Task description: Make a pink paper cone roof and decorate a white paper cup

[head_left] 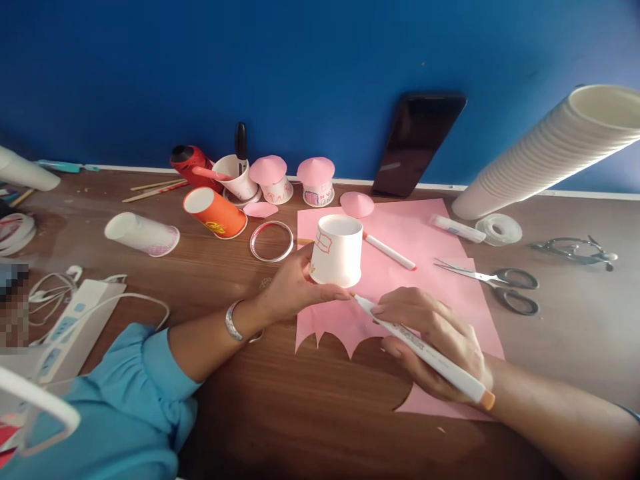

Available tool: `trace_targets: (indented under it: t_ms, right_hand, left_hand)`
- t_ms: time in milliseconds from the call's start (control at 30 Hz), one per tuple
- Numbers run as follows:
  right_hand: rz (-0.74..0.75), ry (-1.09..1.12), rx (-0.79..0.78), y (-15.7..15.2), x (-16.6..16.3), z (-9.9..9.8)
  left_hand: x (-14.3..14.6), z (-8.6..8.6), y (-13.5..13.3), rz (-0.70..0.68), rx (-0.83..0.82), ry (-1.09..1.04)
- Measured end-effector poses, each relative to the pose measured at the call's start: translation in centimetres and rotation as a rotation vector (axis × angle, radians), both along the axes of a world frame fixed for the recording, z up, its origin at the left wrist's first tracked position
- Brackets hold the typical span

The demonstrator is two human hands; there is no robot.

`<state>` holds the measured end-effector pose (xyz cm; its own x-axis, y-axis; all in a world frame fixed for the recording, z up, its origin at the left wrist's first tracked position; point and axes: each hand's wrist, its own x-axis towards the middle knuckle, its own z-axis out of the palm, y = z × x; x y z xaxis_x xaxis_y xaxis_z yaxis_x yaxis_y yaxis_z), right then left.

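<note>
My left hand (295,283) grips a white paper cup (340,257) by its lower side, rim end down. An orange window-like drawing marks the cup's left side. Between the fingers of my right hand (435,333) is a white marker (425,353) with an orange end, its tip just below the cup and apart from it. Under both lies a pink paper sheet (400,227) with curved cut-outs along its near edge. A second marker (390,251), capped in red, rests on the sheet beside a pink paper cone (357,204).
Two decorated cups with pink cone roofs (316,172) stand at the back. Scissors (500,280), a tape roll (500,229) and a tall cup stack (545,153) are to the right. A phone (417,143) leans on the blue wall. An orange cup (215,213) and power strip (80,327) lie left.
</note>
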<state>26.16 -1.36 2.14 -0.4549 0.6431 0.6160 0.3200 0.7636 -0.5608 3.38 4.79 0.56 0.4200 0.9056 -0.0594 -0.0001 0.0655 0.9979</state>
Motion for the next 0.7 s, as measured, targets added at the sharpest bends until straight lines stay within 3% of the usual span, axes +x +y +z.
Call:
trace_targets:
  t_ms: [133,233,467,700]
  right_hand:
    - [-0.028,0.048,-0.017,0.1,-0.1,-0.2]
    - [-0.003,0.067,-0.01,0.1,0.1,-0.3]
    - [-0.009,0.113,-0.065,-1.0,0.6,-1.8]
    - [0.011,0.151,-0.002,-0.9,0.7,-2.6]
  left_hand:
    - [-0.1,-0.3,0.0,-0.003,0.042,0.013]
    - [-0.5,-0.6,-0.1,0.057,0.133,0.156]
    - [-0.8,-1.1,-0.2,0.271,0.615,0.528]
    - [-1.3,-2.0,0.0,0.295,1.074,0.711]
